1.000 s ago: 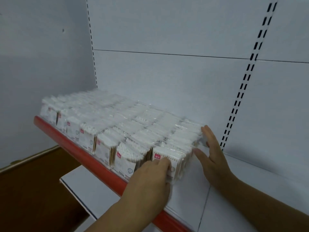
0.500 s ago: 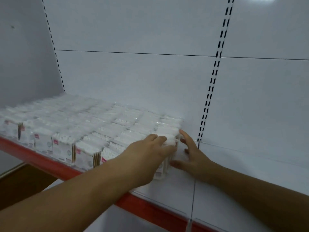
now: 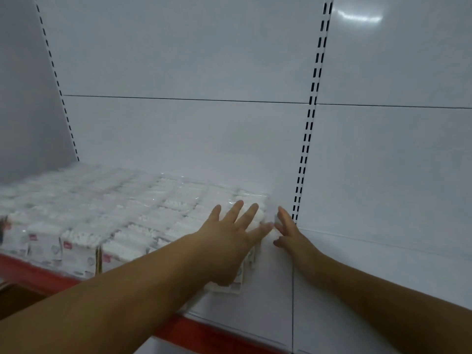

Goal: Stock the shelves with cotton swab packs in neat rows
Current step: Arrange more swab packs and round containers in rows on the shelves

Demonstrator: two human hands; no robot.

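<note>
Splayed left hand (image 3: 229,238) flat atop rightmost cotton swab packs (image 3: 252,196), straight-fingered right hand (image 3: 288,232) bracing their side; liable to buckle if shoved unevenly

The white shelf (image 3: 268,310) had a red front edge (image 3: 38,274). Cotton swab packs (image 3: 102,208) stood directly on the deck in close rows, front to back. The block ended just left of the slotted upright (image 3: 305,149) and ran leftward from it out of view. A joint (image 3: 293,302) in the deck ran forward from the upright's foot.
</note>
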